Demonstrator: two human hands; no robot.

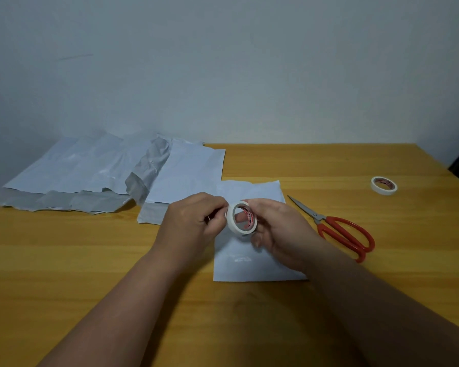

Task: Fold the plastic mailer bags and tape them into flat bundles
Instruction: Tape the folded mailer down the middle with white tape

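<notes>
**Tape roll held over a folded mailer**

While the right hand [278,229] grips a white tape roll [243,217], the left hand [194,221] pinches at its rim, both above a folded mailer bag [249,263] lying mid-tabletop; red-handled scissors [339,229] lie just right of it; a second tape roll [384,185] sits toward the right edge; unfolded mailer bags [90,170] overlap at the back-left corner of the wooden tabletop [90,260].

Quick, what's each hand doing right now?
Left hand: fingers pinch at the edge of the tape roll.
Right hand: holds the tape roll above the folded mailer bag.
</notes>
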